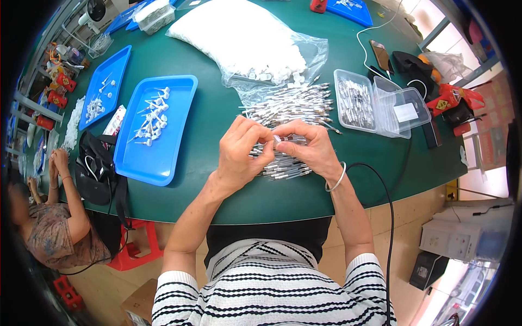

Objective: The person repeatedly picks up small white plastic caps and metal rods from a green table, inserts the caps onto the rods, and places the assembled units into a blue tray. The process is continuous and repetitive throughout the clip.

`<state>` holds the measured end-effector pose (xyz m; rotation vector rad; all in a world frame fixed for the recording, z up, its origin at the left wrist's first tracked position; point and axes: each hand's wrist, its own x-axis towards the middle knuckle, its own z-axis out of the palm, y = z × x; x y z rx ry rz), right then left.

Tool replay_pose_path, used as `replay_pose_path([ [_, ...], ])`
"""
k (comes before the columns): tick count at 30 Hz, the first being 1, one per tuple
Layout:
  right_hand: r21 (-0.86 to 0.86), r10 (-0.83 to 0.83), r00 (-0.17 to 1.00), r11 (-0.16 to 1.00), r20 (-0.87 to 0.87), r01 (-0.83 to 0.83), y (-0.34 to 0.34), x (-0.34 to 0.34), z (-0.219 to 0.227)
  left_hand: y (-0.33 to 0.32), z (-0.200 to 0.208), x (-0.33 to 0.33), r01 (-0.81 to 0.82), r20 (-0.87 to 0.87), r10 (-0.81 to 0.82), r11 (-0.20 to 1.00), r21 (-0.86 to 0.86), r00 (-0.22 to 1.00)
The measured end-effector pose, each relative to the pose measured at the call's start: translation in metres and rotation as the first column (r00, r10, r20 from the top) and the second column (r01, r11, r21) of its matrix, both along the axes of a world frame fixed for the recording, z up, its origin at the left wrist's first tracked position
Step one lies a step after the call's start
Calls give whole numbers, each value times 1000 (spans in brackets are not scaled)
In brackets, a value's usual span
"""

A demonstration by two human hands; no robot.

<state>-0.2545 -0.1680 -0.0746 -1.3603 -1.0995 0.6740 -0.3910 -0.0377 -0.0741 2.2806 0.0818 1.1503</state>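
Observation:
Over a heap of thin metal rods [296, 108], my two hands meet with fingertips close together. My right hand [310, 146] is closed in a pinch on a small white plastic cap [277, 139]. The fingers of my left hand [244, 149] are pinched against the same spot; what they grip is too small to make out. Just beyond the rods lies a big clear bag [234, 38] full of white caps, some spilling from its mouth. To the left, a blue tray [176, 130] bears several thin rods with white caps [152, 120] on their ends.
Right of the heap stands a clear plastic box [353, 100] of rods, its lid [405, 111] folded open. Behind it are a phone [380, 56] and a white cable. A black bag [93, 168] sits left of the tray, near a co-worker [60, 228]. A black cable [389, 217] passes my right arm.

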Motion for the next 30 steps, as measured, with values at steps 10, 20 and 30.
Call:
replay_pose_path([
  [10, -11, -2, 996, 1000, -84, 1, 0, 1, 4, 0, 3, -3, 10, -8, -11, 993, -119, 1000],
  [20, 0, 0, 982, 1000, -190, 0, -2, 4, -1, -4, 13, -2, 113, -51, -124, 977, -183, 991],
  [30, -22, 45, 942, 998, -331, -56, -4, 1, 11, 4, 4, -5, 188, -83, -234, 909, -372, 969],
])
